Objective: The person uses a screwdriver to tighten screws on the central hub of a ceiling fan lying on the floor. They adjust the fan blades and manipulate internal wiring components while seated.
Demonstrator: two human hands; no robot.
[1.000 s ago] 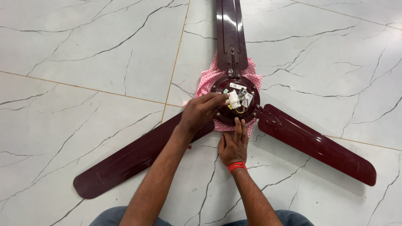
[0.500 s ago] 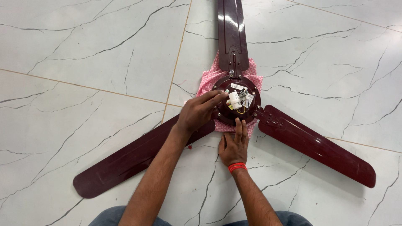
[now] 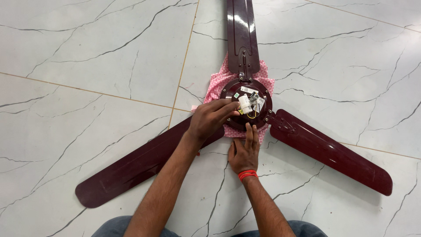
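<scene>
A dark maroon three-bladed ceiling fan lies on the white marble-tiled floor, its round motor hub resting on a pink patterned cloth. The left hand pinches a small white plastic capacitor block on the hub. The right hand, released and flat, presses fingertips against the hub's near rim
</scene>
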